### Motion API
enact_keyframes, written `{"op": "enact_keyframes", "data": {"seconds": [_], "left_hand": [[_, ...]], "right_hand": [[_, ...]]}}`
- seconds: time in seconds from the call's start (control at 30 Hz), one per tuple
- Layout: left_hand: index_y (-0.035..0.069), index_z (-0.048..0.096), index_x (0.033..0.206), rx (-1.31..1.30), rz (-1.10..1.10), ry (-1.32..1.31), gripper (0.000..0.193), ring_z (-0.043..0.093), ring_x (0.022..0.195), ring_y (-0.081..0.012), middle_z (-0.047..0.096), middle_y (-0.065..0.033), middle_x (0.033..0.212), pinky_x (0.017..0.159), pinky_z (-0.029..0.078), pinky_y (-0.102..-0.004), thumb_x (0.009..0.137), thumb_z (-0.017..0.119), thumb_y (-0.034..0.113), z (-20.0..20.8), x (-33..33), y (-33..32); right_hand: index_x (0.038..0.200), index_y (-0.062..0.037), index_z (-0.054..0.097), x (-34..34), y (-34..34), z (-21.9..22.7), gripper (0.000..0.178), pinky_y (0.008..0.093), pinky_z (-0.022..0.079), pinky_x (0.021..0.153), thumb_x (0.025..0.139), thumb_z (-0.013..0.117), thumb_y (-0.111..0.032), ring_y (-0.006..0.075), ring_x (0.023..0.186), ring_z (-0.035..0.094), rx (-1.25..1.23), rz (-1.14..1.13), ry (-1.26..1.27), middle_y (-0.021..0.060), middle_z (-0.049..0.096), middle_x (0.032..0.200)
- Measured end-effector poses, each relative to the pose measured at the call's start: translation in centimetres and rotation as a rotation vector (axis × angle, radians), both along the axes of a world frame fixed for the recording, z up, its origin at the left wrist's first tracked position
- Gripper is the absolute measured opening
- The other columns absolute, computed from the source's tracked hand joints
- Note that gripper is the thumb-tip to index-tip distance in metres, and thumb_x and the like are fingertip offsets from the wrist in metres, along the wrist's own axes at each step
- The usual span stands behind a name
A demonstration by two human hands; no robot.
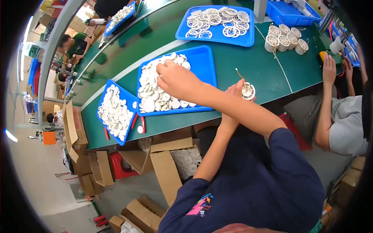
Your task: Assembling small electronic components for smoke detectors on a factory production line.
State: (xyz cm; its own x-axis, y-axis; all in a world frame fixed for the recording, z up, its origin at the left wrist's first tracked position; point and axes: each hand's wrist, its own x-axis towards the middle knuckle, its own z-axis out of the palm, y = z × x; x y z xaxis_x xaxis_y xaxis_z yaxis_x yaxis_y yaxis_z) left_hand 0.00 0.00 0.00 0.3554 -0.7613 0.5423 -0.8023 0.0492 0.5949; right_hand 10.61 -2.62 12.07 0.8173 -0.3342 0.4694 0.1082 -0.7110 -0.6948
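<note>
Both hands are working w/ forearms crossed, R over L. R hand [167, 75] is over the big blue tray [202, 70], fingers curled in toward the discs; fingertips partly hidden, so can't tell if it has one pinched or how wide the gap is. L hand [234, 90], partly behind the R forearm, is closed round a wired part [248, 92], just R of the big blue tray, slotted face showing & wire sticking up.

Step looks like getting a disc while the part is held steady; next move prob. calls for one disc, singled out & brought across to the L hand.

Containers etc., lg to sm, all rel. to the big blue tray: it sits on the green tabletop [268, 73], white discs [147, 79] heaped on its L & middle, R side mostly bare. Open cardboard box [166, 171] below it, near side, w/ clear, plastic-looking pcs inside. Ring tray [246, 39] beyond it, far side & a bit R, w/ slotted white rings. Side tray [125, 97] just L of it, full of small white pcs. Group of wired cylinders [283, 43] stands well R of it, no tray under. Red-handled tool [143, 125] by its near L corner.
</note>
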Motion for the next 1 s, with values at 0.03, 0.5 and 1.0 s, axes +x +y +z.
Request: {"op": "enact_keyframes", "data": {"seconds": [0.03, 0.5, 1.0], "left_hand": [[0.001, 0.048, 0.149, 0.026, -0.029, 0.06, 0.084, 0.063, 0.111, -0.0376, 0.068, -0.0205, 0.119, 0.095, 0.049, -0.0524, 0.083, 0.088, 0.034, -0.1, 0.1, -0.1], [-0.002, 0.061, 0.136, -0.17, -0.2, 0.362, 0.054, 0.063, 0.125, -0.0366, 0.069, -0.021, 0.132, 0.105, 0.047, -0.0463, 0.09, 0.081, 0.017, 1.1, -0.7, 0.6], [-0.004, 0.049, 0.143, -0.111, 0.06, 0.209, 0.072, 0.055, 0.123, -0.0451, 0.057, -0.0264, 0.132, 0.107, 0.045, -0.0518, 0.083, 0.086, 0.012, 2.1, -0.6, 0.7]], "right_hand": [[0.108, 0.003, 0.058, 1.8, -0.3, -0.4, 0.018, 0.0528, 0.057, 0.084, 0.098, 0.058, -0.012, 0.0455, 0.091, 0.067, 0.016, 0.034, 0.036, 0.0248, 0.061, 0.103], [0.114, 0.0002, 0.066, 11.9, -3.4, -8.1, 0.027, 0.0505, 0.056, 0.092, 0.089, 0.067, -0.008, 0.0426, 0.11, 0.065, -0.662, 0.01, 0.167, 0.0233, 0.067, 0.11], [0.127, -0.0054, 0.069, -13.9, -10.1, 1.2, 0.026, 0.0295, 0.057, 0.073, 0.102, 0.069, -0.013, 0.0109, 0.087, 0.067, 0.49, -0.164, 0.12, 0.0061, 0.074, 0.111]]}}
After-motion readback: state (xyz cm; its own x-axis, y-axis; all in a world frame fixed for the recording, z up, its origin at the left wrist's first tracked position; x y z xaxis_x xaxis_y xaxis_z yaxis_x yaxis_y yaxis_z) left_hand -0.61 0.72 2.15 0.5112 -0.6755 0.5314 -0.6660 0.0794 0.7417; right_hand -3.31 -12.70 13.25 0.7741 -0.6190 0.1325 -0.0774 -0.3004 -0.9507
